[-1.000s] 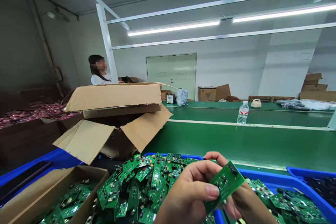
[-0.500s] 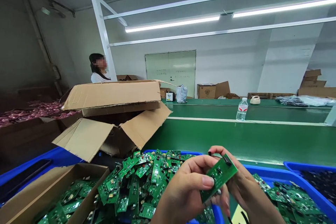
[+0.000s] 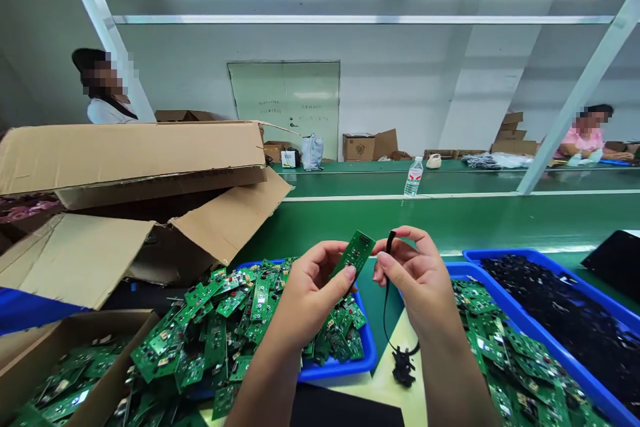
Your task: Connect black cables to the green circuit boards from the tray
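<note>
My left hand (image 3: 313, 290) pinches a small green circuit board (image 3: 356, 252) by its lower end, held upright in front of me. Just to its right, my right hand (image 3: 417, 277) pinches the top end of a thin black cable (image 3: 386, 300). The cable hangs down to a dark clump (image 3: 403, 367) on the pale bench surface. Board and cable tip are a few centimetres apart. Below my left hand a blue tray (image 3: 367, 350) is heaped with several more green boards (image 3: 235, 320).
A second blue tray (image 3: 537, 337) of boards lies on the right, and a third (image 3: 607, 297) holds black parts. An open cardboard box (image 3: 150, 173) stands at left, another box of boards (image 3: 60, 373) at lower left. A water bottle (image 3: 413, 178) stands on the green conveyor (image 3: 500, 223). Two people sit farther off.
The view has tilted down and swung right. My hands have come apart: the right one has left the board and now holds a black cable beside it.
</note>
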Motion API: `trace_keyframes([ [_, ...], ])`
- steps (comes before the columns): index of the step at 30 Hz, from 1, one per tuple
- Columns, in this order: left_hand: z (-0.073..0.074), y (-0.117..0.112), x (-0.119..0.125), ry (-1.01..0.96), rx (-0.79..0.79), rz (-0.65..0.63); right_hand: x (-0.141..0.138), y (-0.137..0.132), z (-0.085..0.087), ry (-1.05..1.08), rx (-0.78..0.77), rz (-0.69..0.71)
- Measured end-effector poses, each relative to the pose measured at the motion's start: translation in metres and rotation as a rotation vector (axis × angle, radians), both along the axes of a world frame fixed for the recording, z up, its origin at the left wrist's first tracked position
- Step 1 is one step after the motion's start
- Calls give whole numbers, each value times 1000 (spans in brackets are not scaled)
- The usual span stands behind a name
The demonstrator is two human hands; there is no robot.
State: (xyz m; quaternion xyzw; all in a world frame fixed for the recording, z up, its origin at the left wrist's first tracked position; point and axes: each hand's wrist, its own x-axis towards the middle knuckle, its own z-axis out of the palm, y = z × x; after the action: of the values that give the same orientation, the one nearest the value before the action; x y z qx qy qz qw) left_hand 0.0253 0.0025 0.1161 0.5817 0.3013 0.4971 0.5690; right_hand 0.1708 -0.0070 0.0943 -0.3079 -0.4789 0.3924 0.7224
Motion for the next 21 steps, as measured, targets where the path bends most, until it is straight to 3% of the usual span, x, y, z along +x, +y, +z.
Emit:
trace_keyframes([
  [5,-5,2,0,125,52,-78,-3,1,0,-22,-37,-23],
  [11,-7,8,1,156,1,-66,-8,-1,-1,-89,-20,12],
  [21,-1,10,-5,212,162,178,-5,1,-7,-312,130,-135],
])
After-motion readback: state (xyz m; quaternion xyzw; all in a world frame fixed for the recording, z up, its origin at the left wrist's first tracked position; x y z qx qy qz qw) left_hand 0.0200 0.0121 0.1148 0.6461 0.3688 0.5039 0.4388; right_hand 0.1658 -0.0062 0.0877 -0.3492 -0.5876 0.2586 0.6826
